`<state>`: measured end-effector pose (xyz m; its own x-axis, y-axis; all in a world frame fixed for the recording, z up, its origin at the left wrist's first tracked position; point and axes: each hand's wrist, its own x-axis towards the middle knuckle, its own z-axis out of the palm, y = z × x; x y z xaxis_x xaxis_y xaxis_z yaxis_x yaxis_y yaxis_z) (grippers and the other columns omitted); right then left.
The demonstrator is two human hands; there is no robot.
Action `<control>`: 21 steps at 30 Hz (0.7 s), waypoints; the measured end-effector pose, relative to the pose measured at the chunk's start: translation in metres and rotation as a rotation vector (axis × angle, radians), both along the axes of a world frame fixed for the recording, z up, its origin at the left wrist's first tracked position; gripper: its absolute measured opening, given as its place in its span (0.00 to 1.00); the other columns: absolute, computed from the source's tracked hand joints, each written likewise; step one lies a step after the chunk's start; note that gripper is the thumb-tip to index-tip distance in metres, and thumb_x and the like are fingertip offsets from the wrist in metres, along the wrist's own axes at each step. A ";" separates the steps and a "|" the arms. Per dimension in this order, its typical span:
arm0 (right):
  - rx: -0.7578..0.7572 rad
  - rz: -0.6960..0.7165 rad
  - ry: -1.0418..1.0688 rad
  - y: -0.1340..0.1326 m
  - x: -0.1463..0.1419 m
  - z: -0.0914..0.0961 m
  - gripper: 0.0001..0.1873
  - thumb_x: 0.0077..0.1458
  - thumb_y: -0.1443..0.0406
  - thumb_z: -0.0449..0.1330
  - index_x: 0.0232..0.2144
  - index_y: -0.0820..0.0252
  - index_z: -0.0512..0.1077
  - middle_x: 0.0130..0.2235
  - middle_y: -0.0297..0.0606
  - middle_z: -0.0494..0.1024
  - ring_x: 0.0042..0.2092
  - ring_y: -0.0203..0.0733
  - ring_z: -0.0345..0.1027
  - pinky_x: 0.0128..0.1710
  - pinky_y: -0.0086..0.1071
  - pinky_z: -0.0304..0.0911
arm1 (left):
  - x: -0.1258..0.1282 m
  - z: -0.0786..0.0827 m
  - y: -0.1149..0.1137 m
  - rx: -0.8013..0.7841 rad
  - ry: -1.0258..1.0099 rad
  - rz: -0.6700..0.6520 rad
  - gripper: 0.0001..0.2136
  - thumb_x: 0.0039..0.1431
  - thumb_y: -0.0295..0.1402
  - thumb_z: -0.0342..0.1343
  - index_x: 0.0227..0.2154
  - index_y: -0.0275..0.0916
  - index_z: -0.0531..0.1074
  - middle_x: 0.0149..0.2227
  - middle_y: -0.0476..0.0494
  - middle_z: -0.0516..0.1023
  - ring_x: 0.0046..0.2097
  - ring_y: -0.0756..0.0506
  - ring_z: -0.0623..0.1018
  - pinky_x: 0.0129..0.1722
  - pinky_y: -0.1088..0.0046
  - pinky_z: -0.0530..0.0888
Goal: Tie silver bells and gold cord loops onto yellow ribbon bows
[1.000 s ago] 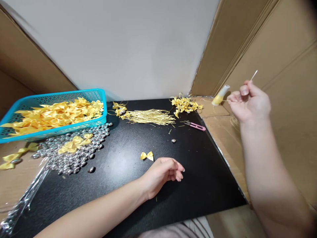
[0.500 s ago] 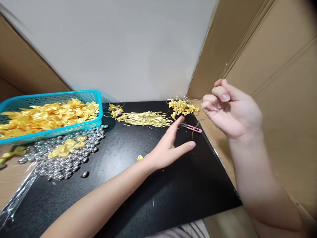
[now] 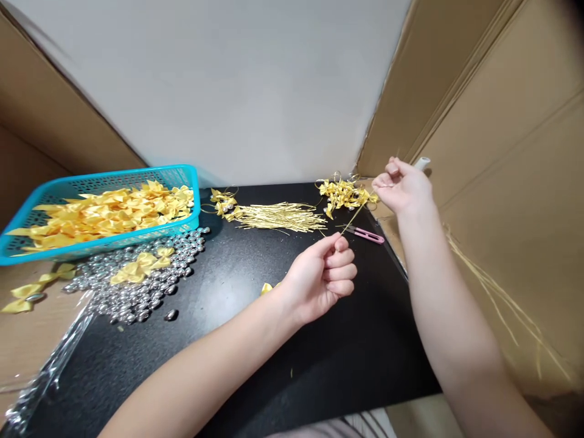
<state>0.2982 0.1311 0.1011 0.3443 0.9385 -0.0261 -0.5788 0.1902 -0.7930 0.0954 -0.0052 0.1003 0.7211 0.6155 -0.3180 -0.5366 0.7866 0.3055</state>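
Observation:
A thin gold cord (image 3: pixel 353 220) runs slanting between my two hands above the black tabletop. My left hand (image 3: pixel 320 278) is closed, pinching the cord's lower end between thumb and forefinger. Higher up and to the right, my right hand (image 3: pixel 404 187) is closed around its other end, the fingertips partly turned away. Just behind the left hand lies a pair of pink-handled thread snips (image 3: pixel 365 235). Beyond it is a bundle of cut gold cords (image 3: pixel 283 217). A yellow bow (image 3: pixel 266 288) shows partly behind my left wrist.
A turquoise basket (image 3: pixel 198 201) of yellow bows stands at left, with silver beads (image 3: pixel 150 298) spread before it and several bows on them. Finished-looking bows with cord loops (image 3: pixel 344 193) are heaped at the back right. Cardboard walls (image 3: pixel 502 152) flank the table; long gold strands (image 3: pixel 497 289) hang at right.
My left hand has gone from open to pinching the cord. The right hand has moved down, and the cord now stretches between both hands. The view has shifted slightly.

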 end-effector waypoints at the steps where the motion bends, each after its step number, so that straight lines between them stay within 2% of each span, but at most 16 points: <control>1: 0.000 -0.002 0.012 -0.001 0.000 0.000 0.16 0.57 0.69 0.57 0.21 0.57 0.56 0.16 0.21 0.55 0.14 0.27 0.40 0.16 0.25 0.45 | 0.000 0.001 -0.001 -0.003 -0.009 -0.003 0.18 0.69 0.31 0.40 0.21 0.37 0.58 0.20 0.58 0.39 0.17 0.55 0.45 0.13 0.83 0.46; 11: 0.025 0.013 0.000 -0.005 -0.004 0.006 0.11 0.56 0.69 0.58 0.24 0.57 0.61 0.20 0.23 0.64 0.15 0.26 0.43 0.16 0.26 0.46 | 0.002 0.012 -0.010 -0.052 -0.050 0.026 0.19 0.69 0.28 0.39 0.19 0.36 0.58 0.19 0.57 0.42 0.17 0.56 0.50 0.15 0.84 0.53; 21: 0.018 0.022 -0.033 -0.001 -0.001 0.003 0.14 0.56 0.68 0.58 0.22 0.57 0.59 0.17 0.23 0.58 0.15 0.27 0.43 0.17 0.26 0.46 | 0.003 0.016 -0.013 -0.048 -0.039 0.037 0.18 0.68 0.28 0.40 0.19 0.36 0.58 0.19 0.57 0.42 0.17 0.56 0.49 0.15 0.83 0.52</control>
<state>0.2974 0.1297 0.1042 0.3238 0.9461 0.0021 -0.5569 0.1924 -0.8080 0.0988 -0.0182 0.1160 0.7106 0.6268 -0.3197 -0.5764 0.7791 0.2464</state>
